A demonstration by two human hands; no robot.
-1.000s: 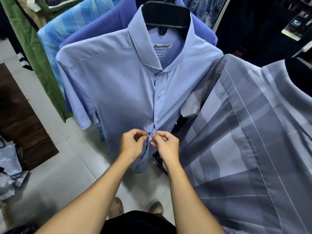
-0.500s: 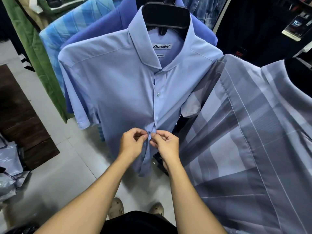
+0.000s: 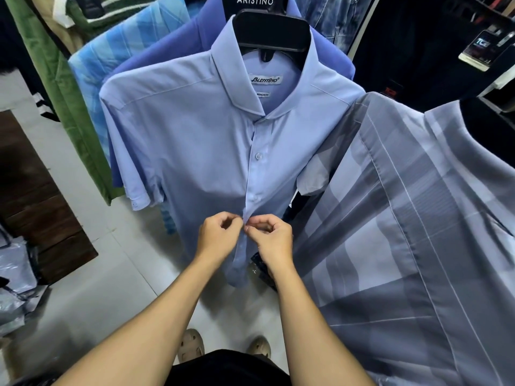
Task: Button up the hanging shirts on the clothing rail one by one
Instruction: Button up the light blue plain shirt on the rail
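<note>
View: head camera, looking down.
Item: light blue shirt (image 3: 195, 151), short-sleeved, on a black hanger (image 3: 271, 32), front turned to the person.
Fabric: thin, smooth and finely woven. I judge it light and limp, apt to swing on the hanger when pulled.
Collar (image 3: 231, 68): folded and crisp-edged, looks the stiffest part of the shirt.
Placket (image 3: 252, 188): narrow doubled strip down the shirt's centre, closed from the collar to the hands. Its tail hangs loose below them.
Button (image 3: 258, 156): small, round, pale and glossy, fastened on the upper placket. Likely slippery under the fingertips.
Left hand (image 3: 217, 238): at the lower placket, fingers curled, pinching one edge.
Right hand (image 3: 274, 240): fingertip to fingertip with the left hand, pinching the opposite edge. The button being worked is hidden between them.
Where to hold: by my judgement, both placket edges close beside the buttonhole, with the cloth kept taut.
Neighbours: grey striped shirt (image 3: 404, 218) just right of the light blue shirt; darker blue shirt (image 3: 172, 48) directly behind it; striped blue shirt (image 3: 111, 59) and green garment (image 3: 55, 87) further back to its left.
Floor (image 3: 97, 288): pale tiles under the shirt.
</note>
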